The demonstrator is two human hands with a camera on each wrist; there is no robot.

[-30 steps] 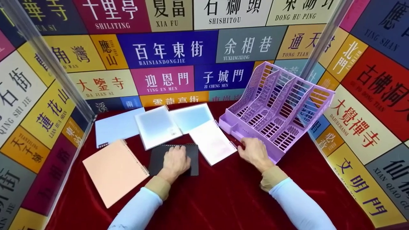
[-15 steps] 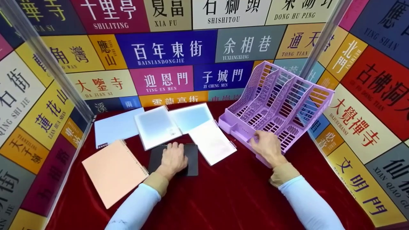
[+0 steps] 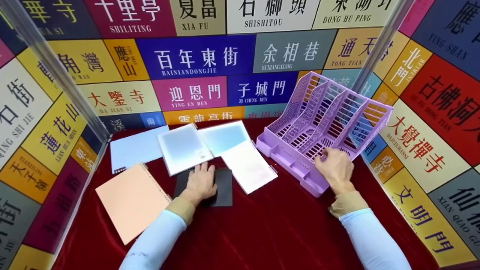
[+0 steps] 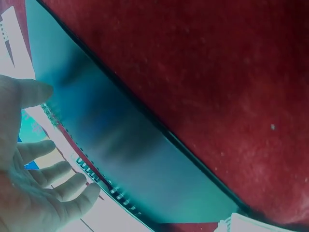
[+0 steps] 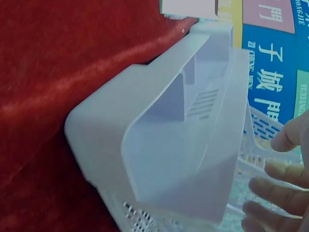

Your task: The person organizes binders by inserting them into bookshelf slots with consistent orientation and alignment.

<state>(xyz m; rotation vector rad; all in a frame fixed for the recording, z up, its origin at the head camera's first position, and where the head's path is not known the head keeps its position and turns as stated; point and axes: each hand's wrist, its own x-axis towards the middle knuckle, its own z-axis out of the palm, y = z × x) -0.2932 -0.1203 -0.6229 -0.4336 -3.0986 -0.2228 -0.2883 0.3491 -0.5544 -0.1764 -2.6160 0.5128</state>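
Left fingers (image 4: 82, 199) released, spread over black notebook (image 3: 224, 187), right fingers (image 5: 275, 192) relaxed, above purple rack (image 3: 290, 155)

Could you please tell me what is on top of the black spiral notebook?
The left hand is over the black notebook; the head view cannot show the cover beneath.
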